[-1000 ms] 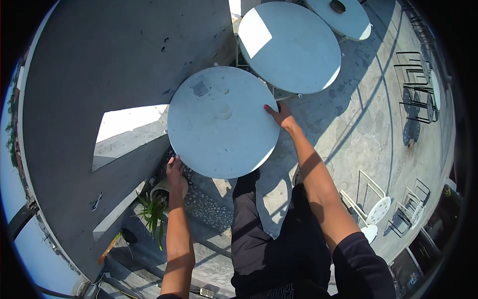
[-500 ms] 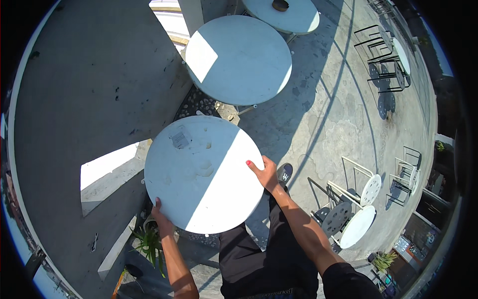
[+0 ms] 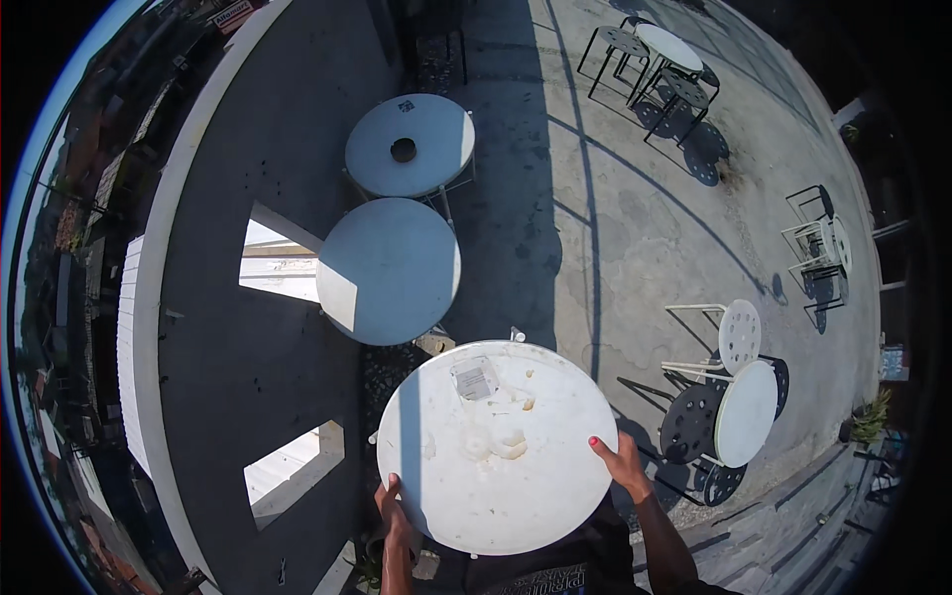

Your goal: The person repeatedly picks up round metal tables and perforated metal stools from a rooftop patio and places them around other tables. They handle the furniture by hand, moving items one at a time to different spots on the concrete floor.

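Note:
Between my hands is a round white table [image 3: 466, 426], its top stained and bearing a worn label near the far edge. My left hand [image 3: 391, 504] grips the rim at the lower left, thumb on top and fingers hidden below. On the right rim, my right hand [image 3: 627, 466] has its thumb over the top, with the other fingers wrapped round the edge. What holds the table up from below is hidden. Just beyond it stands another round white table [image 3: 397, 268], partly in shade.
A third round table [image 3: 436, 129] with a dark round bowl [image 3: 403, 150] stands farther along the grey wall [image 3: 218, 347], which has angled openings. To the right are a small round table [image 3: 746, 415] with perforated stools [image 3: 687, 424] and another table-and-stool group [image 3: 669, 47] farther off.
My hands and the held table have shifted right and lower in view, and more of the top is sunlit. The view has turned, showing more of the wall's outer side.

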Tool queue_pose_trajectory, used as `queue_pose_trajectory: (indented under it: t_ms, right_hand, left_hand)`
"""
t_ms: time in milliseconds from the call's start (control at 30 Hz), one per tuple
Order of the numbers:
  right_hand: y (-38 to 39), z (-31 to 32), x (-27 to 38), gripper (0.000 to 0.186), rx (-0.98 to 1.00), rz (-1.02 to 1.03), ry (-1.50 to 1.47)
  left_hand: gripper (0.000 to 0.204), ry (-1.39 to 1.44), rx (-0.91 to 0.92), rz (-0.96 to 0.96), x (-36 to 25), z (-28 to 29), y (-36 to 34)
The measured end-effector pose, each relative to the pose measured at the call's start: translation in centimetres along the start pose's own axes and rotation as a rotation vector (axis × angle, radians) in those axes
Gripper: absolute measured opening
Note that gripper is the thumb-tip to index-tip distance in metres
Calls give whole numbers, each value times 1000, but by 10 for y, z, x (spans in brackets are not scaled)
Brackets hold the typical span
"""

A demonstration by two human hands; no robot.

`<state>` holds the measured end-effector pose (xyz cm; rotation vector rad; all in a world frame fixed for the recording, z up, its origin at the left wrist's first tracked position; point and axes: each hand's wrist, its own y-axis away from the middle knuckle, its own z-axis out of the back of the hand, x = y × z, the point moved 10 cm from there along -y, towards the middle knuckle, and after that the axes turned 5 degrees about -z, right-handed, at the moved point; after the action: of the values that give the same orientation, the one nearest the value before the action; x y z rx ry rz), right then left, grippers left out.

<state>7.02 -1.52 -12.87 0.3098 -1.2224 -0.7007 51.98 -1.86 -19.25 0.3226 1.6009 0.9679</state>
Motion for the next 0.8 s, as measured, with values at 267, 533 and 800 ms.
queue_pose_trajectory:
  t_ms: [267, 533, 800]
  right_hand:
    - [37, 156, 9, 52, -278, 24, -11]
    - [40, 296, 27, 39, -540, 128, -380]
    - [29, 399, 28, 43, -771, 270, -753]
  left_hand:
    - [60, -89, 247, -212, -55, -161, 7]
    - [33, -608, 593, -1478, -166, -360, 78]
    - [36, -328, 800, -1183, -214, -521, 104]
